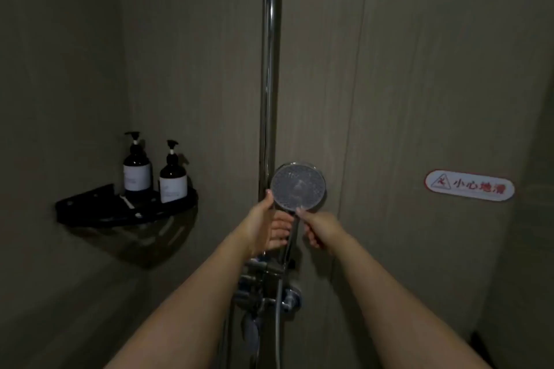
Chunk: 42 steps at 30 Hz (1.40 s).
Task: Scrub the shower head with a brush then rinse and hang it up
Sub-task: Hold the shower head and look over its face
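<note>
1. Nearest to me, both forearms reach up and forward into the dim shower stall, meeting at the middle of my view.
2. My left hand (263, 226) sits at the left rim of the shower head (298, 186), thumb up along the edge and fingers spread loosely behind the handle; I can see it touching, but not wrapping round anything.
3. My right hand (319, 228) is curled round the handle just under the round face, with one fingertip touching the lower rim.
4. The shower head faces me, its nozzle plate upright, held just in front of the chrome riser pipe (269, 69) and above the mixer valve (263, 284); the hose (278, 323) hangs down from the handle past the valve.
5. Further back on the left, a black corner shelf (90, 207) is fixed to the wall, carrying two dark pump bottles (137, 171) that stand side by side, the taller one on the left.
6. On the far wall to the right, well apart from my hands, is a white slip warning sign (469, 185) with red characters.
</note>
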### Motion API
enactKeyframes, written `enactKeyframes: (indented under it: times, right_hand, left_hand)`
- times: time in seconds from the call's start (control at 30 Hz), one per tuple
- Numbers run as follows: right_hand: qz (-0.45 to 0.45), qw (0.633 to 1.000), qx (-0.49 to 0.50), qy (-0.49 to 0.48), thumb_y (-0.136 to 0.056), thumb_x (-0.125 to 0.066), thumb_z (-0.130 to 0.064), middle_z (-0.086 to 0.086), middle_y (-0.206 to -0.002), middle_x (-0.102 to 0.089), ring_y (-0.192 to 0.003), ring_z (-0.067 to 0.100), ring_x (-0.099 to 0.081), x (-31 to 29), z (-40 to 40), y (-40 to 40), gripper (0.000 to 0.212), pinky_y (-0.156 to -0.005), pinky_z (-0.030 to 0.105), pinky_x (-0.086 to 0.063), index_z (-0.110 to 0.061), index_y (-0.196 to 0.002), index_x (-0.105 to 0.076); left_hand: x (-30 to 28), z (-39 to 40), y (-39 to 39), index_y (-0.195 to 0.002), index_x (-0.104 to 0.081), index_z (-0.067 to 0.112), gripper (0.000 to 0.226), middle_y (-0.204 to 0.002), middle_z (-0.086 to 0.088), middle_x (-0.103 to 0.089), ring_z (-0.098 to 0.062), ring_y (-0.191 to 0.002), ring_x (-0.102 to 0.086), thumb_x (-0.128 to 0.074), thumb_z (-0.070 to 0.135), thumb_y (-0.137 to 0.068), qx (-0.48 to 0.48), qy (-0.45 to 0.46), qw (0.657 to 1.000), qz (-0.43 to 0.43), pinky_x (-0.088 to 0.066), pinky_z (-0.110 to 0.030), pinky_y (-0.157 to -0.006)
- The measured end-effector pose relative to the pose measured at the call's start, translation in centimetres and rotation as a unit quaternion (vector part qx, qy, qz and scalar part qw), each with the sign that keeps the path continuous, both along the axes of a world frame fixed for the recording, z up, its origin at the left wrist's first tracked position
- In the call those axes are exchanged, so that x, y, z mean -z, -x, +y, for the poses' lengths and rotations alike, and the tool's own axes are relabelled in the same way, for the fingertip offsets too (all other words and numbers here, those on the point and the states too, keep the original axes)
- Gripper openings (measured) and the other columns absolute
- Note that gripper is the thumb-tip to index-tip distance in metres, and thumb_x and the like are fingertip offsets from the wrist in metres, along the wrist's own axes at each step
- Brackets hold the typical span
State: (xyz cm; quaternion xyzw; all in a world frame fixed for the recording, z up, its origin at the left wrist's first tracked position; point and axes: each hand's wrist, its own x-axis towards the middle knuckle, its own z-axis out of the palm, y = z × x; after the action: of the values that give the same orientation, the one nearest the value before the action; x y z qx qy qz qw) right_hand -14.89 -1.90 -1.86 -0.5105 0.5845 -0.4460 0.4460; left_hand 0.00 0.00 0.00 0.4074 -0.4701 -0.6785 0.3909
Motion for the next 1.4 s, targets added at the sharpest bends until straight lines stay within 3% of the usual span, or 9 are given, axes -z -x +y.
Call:
enactKeyframes:
  times: [0.13,0.27,0.37,0.53,0.77,0.9,1.07,1.23,1.4]
  right_hand:
    - [0.061,0.997,0.044,-0.015,-0.086,-0.065,-0.023,0.011,-0.054,-0.049,-0.037,0.016,-0.045,3.4,-3.3,-0.4,0.04,-0.047,0.026,-0.036,-0.009,-0.053,-0.048]
    - [0.118,0.993,0.004,-0.011,-0.085,-0.064,-0.018,0.017,-0.087,-0.067,-0.079,0.025,-0.062,6.1,-5.2,-1.3,0.015,-0.068,0.027,-0.042,-0.003,-0.084,-0.067]
    - [0.045,0.998,-0.03,0.008,-0.088,-0.059,-0.008,0.017,-0.102,-0.066,-0.097,0.026,-0.062,7.6,-6.3,-2.5,0.026,-0.074,0.025,-0.045,0.0,-0.112,-0.061]
    - [-0.003,0.998,-0.025,0.058,-0.087,-0.055,0.001,0.01,-0.095,-0.061,-0.092,0.019,-0.056,8.5,-6.8,-3.3,0.026,-0.075,0.026,-0.045,-0.002,-0.113,-0.058]
    - [-0.065,0.994,-0.019,0.08,-0.088,-0.053,0.006,0.014,-0.102,-0.062,-0.098,0.021,-0.057,9.0,-6.2,-3.6,0.024,-0.08,0.027,-0.048,0.0,-0.11,-0.057]
    - [-0.1,0.99,0.02,0.1,-0.089,-0.054,-0.002,0.015,-0.104,-0.064,-0.1,0.025,-0.06,8.1,-6.7,-3.5,0.018,-0.092,0.04,-0.048,-0.007,-0.106,-0.058]
    - [-0.09,0.986,0.01,0.137,-0.089,-0.055,-0.004,-0.002,-0.084,-0.062,-0.081,0.013,-0.059,6.9,-7.5,-2.0,0.015,-0.068,0.024,-0.047,-0.018,-0.089,-0.056]
    - [-0.097,0.983,0.0,0.157,-0.087,-0.057,-0.001,0.002,-0.092,-0.066,-0.09,0.019,-0.062,6.9,-7.0,0.0,0.017,-0.084,0.032,-0.048,-0.017,-0.092,-0.059]
    - [-0.098,0.977,-0.053,0.181,-0.086,-0.061,-0.007,-0.01,-0.074,-0.073,-0.075,0.004,-0.066,3.6,-5.4,0.4,0.015,-0.069,0.019,-0.051,-0.022,-0.083,-0.063]
  left_hand:
    - [3.1,-2.6,1.8,-0.13,-0.046,0.002,0.06,-0.126,-0.01,-0.053,-0.024,-0.12,-0.048,-0.028,0.048,-0.097,-0.099,0.022,0.994,-0.033,-0.033,-0.034,-0.102]
    - [5.0,-4.9,2.7,-0.085,-0.06,0.01,0.032,-0.096,-0.009,-0.065,-0.022,-0.097,-0.057,-0.04,0.031,-0.097,-0.203,0.042,0.976,-0.071,-0.043,-0.028,-0.083]
    - [6.0,-5.9,3.1,-0.07,-0.057,0.021,0.022,-0.086,-0.007,-0.063,-0.027,-0.092,-0.06,-0.047,0.013,-0.088,-0.259,0.073,0.955,-0.129,-0.049,-0.036,-0.088]
    - [6.1,-5.4,3.5,-0.073,-0.051,0.028,0.022,-0.08,0.0,-0.06,-0.018,-0.081,-0.058,-0.047,0.012,-0.088,-0.262,0.125,0.94,-0.179,-0.047,-0.028,-0.071]
    - [5.7,-5.1,3.1,-0.083,-0.053,0.019,0.015,-0.082,-0.001,-0.059,-0.019,-0.087,-0.058,-0.051,0.005,-0.087,-0.239,0.138,0.942,-0.192,-0.046,-0.029,-0.08]
    - [5.3,-4.8,2.7,-0.12,-0.054,0.008,0.031,-0.12,-0.009,-0.06,-0.019,-0.11,-0.056,-0.055,0.011,-0.089,-0.189,0.146,0.948,-0.21,-0.04,-0.024,-0.091]
    - [5.0,-4.1,2.5,-0.14,-0.038,0.006,0.051,-0.142,-0.01,-0.047,-0.02,-0.129,-0.045,-0.054,0.016,-0.092,-0.163,0.132,0.956,-0.204,-0.034,-0.025,-0.103]
    - [3.9,-3.4,2.8,-0.14,-0.038,0.005,0.052,-0.141,-0.011,-0.048,-0.02,-0.129,-0.045,-0.054,0.013,-0.092,-0.148,0.137,0.961,-0.19,-0.034,-0.022,-0.096]
    - [1.1,-2.4,3.1,-0.138,-0.039,0.003,0.051,-0.137,-0.012,-0.051,-0.018,-0.123,-0.049,-0.055,0.013,-0.091,-0.122,0.189,0.962,-0.155,-0.037,-0.022,-0.095]
